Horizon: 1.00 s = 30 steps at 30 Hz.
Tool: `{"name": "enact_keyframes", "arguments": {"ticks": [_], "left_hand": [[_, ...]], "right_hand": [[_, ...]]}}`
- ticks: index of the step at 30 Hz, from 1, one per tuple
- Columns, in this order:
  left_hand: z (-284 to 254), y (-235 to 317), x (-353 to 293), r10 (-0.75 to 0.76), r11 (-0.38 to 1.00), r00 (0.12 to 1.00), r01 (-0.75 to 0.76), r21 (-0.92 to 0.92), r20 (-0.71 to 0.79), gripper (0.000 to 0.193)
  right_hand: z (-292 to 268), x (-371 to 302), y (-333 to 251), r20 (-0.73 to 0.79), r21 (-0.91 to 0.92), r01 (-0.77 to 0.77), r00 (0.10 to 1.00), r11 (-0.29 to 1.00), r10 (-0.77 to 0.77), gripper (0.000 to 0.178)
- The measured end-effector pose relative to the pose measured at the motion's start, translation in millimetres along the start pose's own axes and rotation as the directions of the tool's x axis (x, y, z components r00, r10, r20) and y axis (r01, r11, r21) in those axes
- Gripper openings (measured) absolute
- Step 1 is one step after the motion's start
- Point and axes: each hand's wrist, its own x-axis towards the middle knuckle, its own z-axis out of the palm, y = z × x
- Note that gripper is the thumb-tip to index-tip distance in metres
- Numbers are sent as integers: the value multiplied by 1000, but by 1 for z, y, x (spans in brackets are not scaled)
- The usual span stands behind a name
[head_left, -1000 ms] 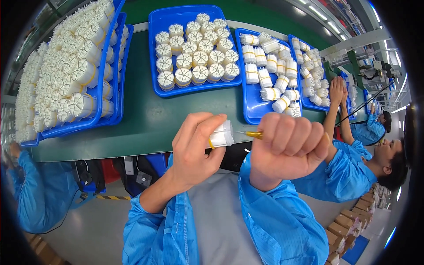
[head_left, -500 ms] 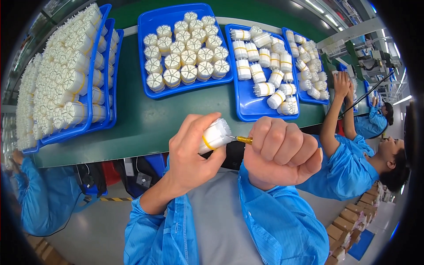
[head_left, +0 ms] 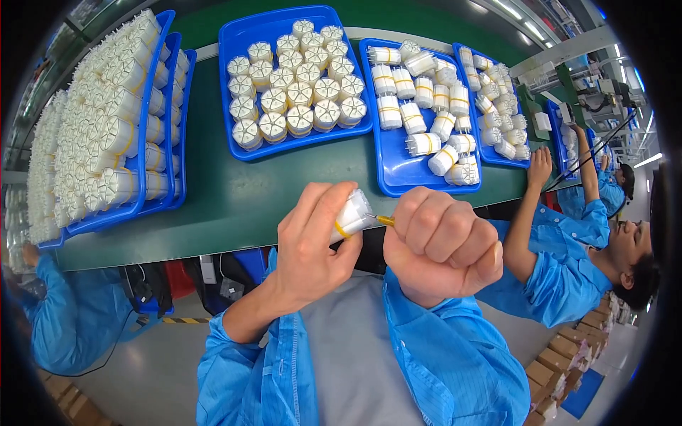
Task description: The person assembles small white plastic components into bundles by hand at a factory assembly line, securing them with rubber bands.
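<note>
My left hand (head_left: 307,238) is closed around a white cylinder (head_left: 352,213) with a yellow band. Thumb and fingers grip its sides, and its end face is turned toward my right hand. In my right fist (head_left: 444,245) is a thin yellow-handled tool (head_left: 384,220) with a fine metal tip. That tip meets the cylinder's end face; how far it reaches in, I cannot tell. Most of the handle is hidden inside the fist. Both hands are raised in front of the green table's near edge.
A blue tray (head_left: 250,150) of upright cylinders stands ahead on the green table (head_left: 220,206). Right of it, another blue tray (head_left: 405,177) holds cylinders lying loose. Stacked blue trays (head_left: 147,192) crowd the left. A co-worker in blue (head_left: 561,259) works at the right.
My right fist and the tool have shifted slightly left, and the cylinder's end has turned a little. At the right, the co-worker's hands have moved apart, one reaching farther along the table.
</note>
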Motion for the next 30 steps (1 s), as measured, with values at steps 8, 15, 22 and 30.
{"name": "enact_keyframes", "arguments": {"ticks": [8, 15, 22, 30], "left_hand": [[7, -5, 0, -101, 984, 994, 104, -142, 28, 44], [5, -4, -9, -308, 859, 948, 315, -403, 84, 36], [3, 0, -9, -314, 854, 938, 347, -387, 147, 35], [1, 4, -5, -258, 913, 946, 305, -272, 197, 36]], "right_hand": [[-17, 10, -2, -80, 188, -200, 973, 962, 218, 42], [-12, 9, -16, -48, 110, -69, 996, 991, 75, 45], [-14, 1, -13, -31, 106, -107, 993, 989, 111, 46], [-19, -1, -9, 11, 115, -146, 989, 983, 146, 45]]}}
